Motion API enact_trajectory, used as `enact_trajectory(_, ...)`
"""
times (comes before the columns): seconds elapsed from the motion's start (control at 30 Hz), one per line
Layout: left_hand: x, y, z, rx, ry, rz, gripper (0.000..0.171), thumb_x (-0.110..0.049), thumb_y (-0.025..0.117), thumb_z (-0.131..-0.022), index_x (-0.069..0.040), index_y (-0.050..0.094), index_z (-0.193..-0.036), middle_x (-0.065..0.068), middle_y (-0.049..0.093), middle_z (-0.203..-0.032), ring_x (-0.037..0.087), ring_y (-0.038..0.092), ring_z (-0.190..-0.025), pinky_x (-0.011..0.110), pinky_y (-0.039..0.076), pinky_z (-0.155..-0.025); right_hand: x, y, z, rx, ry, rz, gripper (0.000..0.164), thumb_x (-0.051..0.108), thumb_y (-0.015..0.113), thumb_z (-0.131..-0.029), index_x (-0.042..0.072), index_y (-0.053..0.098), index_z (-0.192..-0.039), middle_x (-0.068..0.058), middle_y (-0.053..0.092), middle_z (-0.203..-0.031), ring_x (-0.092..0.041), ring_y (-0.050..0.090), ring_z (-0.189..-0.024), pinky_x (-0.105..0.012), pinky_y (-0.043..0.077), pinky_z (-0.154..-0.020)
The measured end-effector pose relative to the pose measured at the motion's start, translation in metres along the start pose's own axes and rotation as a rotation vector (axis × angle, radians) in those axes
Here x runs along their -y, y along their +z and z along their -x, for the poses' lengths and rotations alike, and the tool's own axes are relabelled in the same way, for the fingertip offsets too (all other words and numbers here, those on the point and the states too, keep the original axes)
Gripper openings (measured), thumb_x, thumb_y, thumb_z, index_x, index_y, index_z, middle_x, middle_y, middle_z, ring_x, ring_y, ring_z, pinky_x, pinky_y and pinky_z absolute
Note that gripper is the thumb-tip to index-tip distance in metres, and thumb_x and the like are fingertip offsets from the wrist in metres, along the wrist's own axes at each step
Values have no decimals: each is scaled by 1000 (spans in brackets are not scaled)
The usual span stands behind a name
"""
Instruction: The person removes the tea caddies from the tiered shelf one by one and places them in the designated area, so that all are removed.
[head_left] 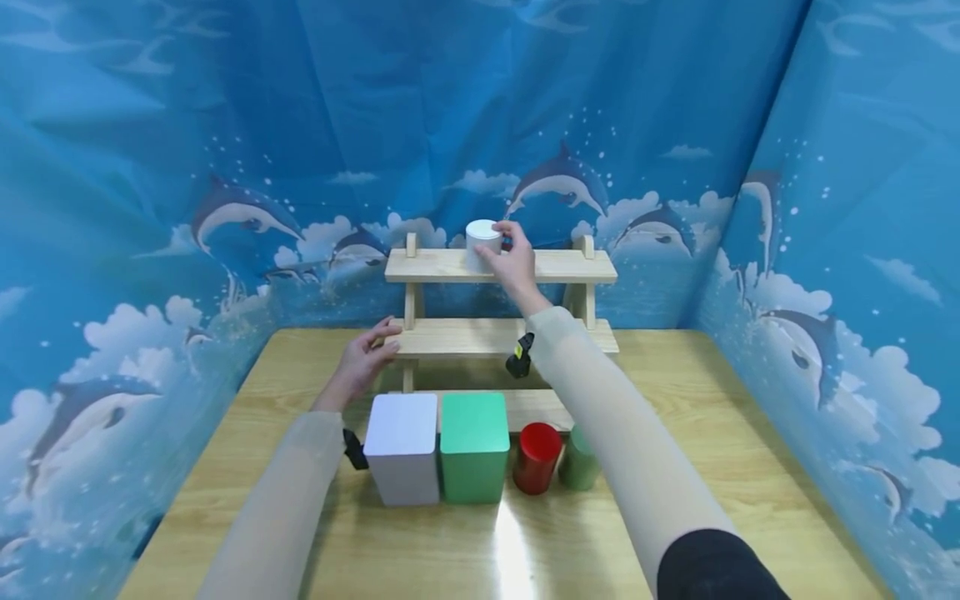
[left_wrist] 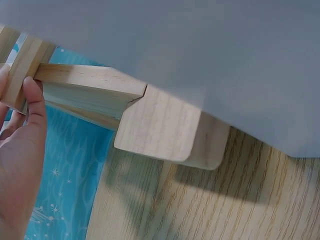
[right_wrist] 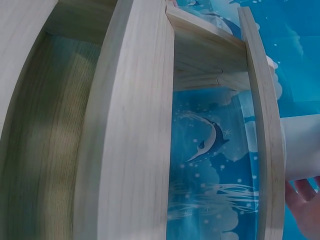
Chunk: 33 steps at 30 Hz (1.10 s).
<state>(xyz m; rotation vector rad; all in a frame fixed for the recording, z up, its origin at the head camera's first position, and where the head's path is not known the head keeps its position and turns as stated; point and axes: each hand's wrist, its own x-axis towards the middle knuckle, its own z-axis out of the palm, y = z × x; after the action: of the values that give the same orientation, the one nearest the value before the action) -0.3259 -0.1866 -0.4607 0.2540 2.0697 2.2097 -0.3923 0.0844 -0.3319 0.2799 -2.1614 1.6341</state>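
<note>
A white cylinder (head_left: 483,237) stands upright on the top board of a three-tier wooden shelf (head_left: 566,265). My right hand (head_left: 516,262) holds it from the right, thumb at the front and fingers on the upper side. In the right wrist view the cylinder (right_wrist: 302,147) shows at the right edge, just past the top board, with part of the hand (right_wrist: 307,212) below it. My left hand (head_left: 365,358) grips the left end of the middle board. The left wrist view shows the thumb and fingers (left_wrist: 34,100) pinching that board's end.
In front of the shelf, on the wooden table (head_left: 262,400), stand a white box (head_left: 405,458), a green box (head_left: 474,458), a red cylinder (head_left: 537,458) and a green cylinder (head_left: 577,462) partly behind my right sleeve. Blue dolphin-print curtains (head_left: 420,125) enclose the back and sides.
</note>
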Motion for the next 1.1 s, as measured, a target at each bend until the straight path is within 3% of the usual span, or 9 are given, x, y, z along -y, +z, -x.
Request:
enact_trajectory(0.23, 5, 0, -2, 6, 40, -18, 46, -18, 62, -91, 3, 49, -129, 1, 19, -153, 26, 36, -130, 20, 49, -79, 6, -8, 10, 16, -16, -23, 40, 22, 71, -83, 11, 53, -117, -8, 53, -120, -27, 56, -103, -37, 48, -87)
enact_trajectory(0.6, 5, 0, -4, -6, 22, -1, 46, -16, 61, -91, 5, 47, -129, 1, 18, -154, 28, 32, -132, 19, 49, -78, 15, -22, 21, 44, -19, -56, 43, 25, 72, -82, 12, 54, -119, -7, 53, -121, -24, 55, -106, -37, 50, -85)
enact_trajectory(0.93, 4, 0, -3, -6, 23, 7, 46, -16, 62, -90, 4, 48, -128, 0, 19, -153, 24, 38, -128, 20, 49, -79, 56, -43, 50, 48, -40, -70, 42, 8, 69, -84, -2, 50, -121, -18, 52, -120, -34, 53, -108, -43, 50, -85)
enact_trajectory(1.1, 1, -1, -1, -1, 10, 5, 46, -16, 62, -90, 4, 48, -129, 1, 19, -153, 25, 39, -127, 22, 49, -82, 39, -43, 47, 57, -50, -105, 41, 16, 71, -83, 4, 53, -119, -12, 53, -117, -27, 56, -103, -39, 50, -85)
